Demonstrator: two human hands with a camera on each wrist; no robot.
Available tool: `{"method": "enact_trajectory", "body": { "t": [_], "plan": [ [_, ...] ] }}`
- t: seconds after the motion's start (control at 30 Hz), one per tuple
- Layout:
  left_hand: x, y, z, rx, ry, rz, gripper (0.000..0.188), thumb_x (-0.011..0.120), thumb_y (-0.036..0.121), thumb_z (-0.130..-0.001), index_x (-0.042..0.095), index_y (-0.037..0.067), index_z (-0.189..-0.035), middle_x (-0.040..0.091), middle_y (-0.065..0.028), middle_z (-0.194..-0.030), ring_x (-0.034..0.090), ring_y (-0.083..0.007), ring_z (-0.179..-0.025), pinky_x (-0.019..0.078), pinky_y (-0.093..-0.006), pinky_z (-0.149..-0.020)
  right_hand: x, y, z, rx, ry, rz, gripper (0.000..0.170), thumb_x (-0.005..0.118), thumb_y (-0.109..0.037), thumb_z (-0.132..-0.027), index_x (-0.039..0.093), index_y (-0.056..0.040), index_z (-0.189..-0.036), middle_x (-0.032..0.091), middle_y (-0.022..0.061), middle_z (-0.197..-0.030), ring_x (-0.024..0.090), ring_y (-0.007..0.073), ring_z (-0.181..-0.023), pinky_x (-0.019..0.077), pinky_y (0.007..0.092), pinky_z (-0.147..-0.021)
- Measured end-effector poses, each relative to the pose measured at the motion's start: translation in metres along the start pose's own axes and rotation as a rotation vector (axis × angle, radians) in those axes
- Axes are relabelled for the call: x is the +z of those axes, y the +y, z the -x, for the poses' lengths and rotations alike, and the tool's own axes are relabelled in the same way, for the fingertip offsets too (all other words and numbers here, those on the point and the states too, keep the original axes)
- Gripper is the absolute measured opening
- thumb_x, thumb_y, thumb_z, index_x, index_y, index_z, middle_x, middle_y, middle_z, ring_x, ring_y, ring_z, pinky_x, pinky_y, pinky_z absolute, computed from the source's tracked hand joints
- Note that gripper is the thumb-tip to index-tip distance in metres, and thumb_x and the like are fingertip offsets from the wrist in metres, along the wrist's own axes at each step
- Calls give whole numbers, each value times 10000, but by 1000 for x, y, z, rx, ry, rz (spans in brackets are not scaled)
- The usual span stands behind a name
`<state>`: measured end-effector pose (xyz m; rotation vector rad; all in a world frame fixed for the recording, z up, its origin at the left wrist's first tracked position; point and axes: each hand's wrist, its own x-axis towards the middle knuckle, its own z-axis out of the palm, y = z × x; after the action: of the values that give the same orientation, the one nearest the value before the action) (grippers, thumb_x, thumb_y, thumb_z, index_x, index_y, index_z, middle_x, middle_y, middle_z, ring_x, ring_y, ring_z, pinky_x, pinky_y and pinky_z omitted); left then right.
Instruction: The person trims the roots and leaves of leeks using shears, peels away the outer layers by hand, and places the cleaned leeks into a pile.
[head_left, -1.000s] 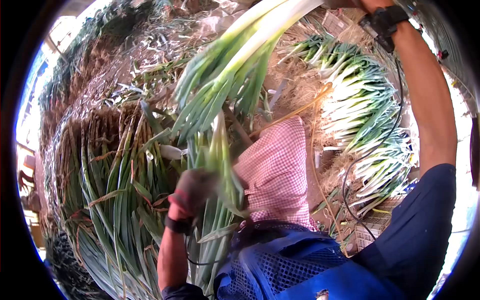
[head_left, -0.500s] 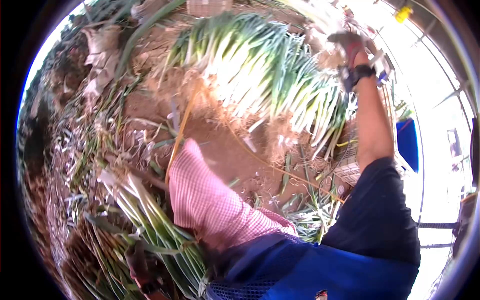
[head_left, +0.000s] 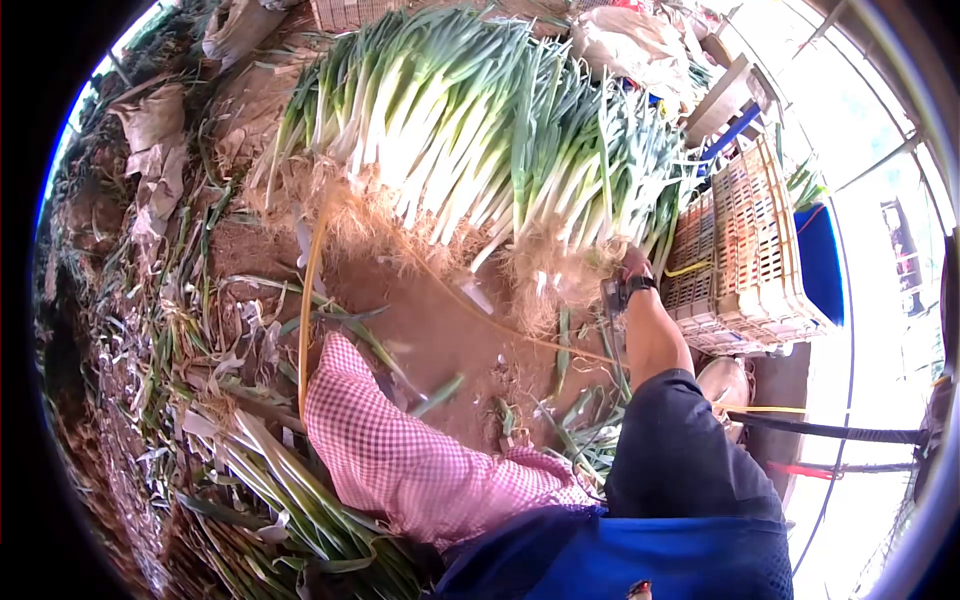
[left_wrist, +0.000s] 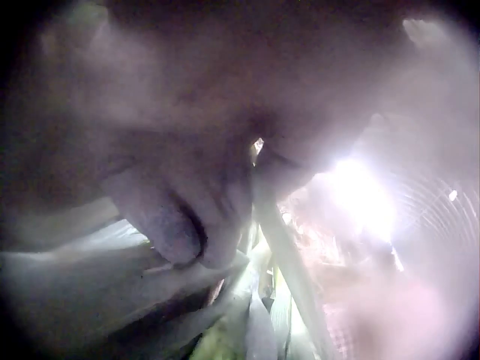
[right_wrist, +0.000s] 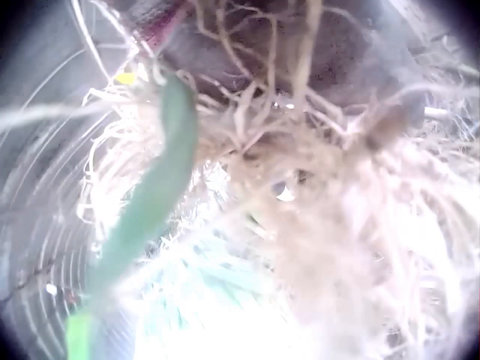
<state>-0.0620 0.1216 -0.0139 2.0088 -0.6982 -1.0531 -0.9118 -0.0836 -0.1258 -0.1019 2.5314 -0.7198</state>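
At the root end of a long row of leeks on the ground, my right hand is low beside the shaggy roots. Its wrist view shows the hand close up, gripping leeks near their roots, which hang across it and hide most of the fingers. A green leaf strip dangles nearby. In the left wrist view my left hand is dim and blurred, fingers curled over leek stalks that come out beneath it. The head view does not show this hand clearly; leeks lie at lower left.
Stacked plastic crates stand right of the row, a blue bin behind them. A pink checked cloth covers the leg. A yellow strap crosses the soil; leaf scraps litter the left. Sacks lie at the back.
My right arm swung a bunch of leeks away to the right, then came down at the row's root end. The head view turned right, and my left hand dropped out of clear sight.
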Motion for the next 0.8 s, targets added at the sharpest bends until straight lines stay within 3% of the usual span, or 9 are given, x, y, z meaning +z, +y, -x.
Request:
{"method": "enact_trajectory", "body": {
  "t": [0.4,0.43,0.47,0.5,0.53,0.57,0.6,0.63,0.8],
  "plan": [
    [-31,-28,-35,-29,-48,175,219,714,271,-942,713,59,-888,654,4,-774,603,-134,-665,515,-313,-616,-28,-16,-9,-188,86,284,276,645,-223,-976,760,24,-1017,744,257,-1072,729,303,-974,577,487,-879],
    [-39,-29,-35,-32,-23,180,219,714,271,-942,713,59,-888,654,4,-774,603,-134,-665,515,-313,-616,-20,-17,-7,-272,80,385,268,640,-209,-980,760,30,-1009,743,262,-1069,729,303,-981,577,492,-882],
    [-45,-22,-34,-37,-41,171,230,724,294,-943,711,68,-906,652,4,-794,597,-129,-662,514,-309,-612,-10,4,-36,-848,54,846,248,640,-198,-990,755,-13,-1110,732,228,-1192,701,314,-1044,550,433,-945],
    [-66,-17,-28,-47,-30,158,242,733,317,-944,709,76,-925,651,4,-813,591,-124,-659,513,-306,-607,6,-18,14,-839,121,185,281,635,-206,-1002,717,-62,-1228,724,161,-1252,681,302,-1092,529,391,-961],
    [-106,-27,-36,-162,64,3,299,702,375,-972,714,77,-971,653,-10,-860,604,-134,-723,522,-327,-660,-18,-35,67,-441,-174,-144,348,640,-208,-1002,669,-50,-1311,720,135,-1257,673,289,-1080,544,406,-914],
    [-146,-38,-43,-3,186,-407,396,659,435,-997,736,47,-1029,684,-60,-905,620,-151,-800,526,-358,-736,31,-4,-20,-742,-437,-767,313,631,-202,-1013,689,-63,-1288,723,72,-1145,661,209,-966,546,350,-765],
    [-188,-68,-52,44,384,-520,489,629,473,-1008,746,19,-1150,724,-130,-987,652,-204,-905,527,-405,-828,35,-47,32,-649,-514,-672,262,648,-226,-1022,721,-89,-1233,684,18,-993,590,127,-824,469,285,-677],
    [-140,32,-14,167,507,-624,539,653,479,-994,716,24,-1276,742,-171,-1070,670,-247,-948,533,-436,-876,36,-94,90,-562,-590,-569,219,665,-250,-1031,753,-115,-1179,644,-36,-841,519,45,-682,392,219,-589],
    [-185,63,-2,212,879,-782,681,738,207,-902,502,57,-1523,670,-152,-1383,683,-296,-1181,543,-387,-1000,25,-164,414,-1319,-702,-421,259,700,-207,-1023,727,-59,-1233,734,5,-915,628,70,-729,525,231,-646]
  ]
}}
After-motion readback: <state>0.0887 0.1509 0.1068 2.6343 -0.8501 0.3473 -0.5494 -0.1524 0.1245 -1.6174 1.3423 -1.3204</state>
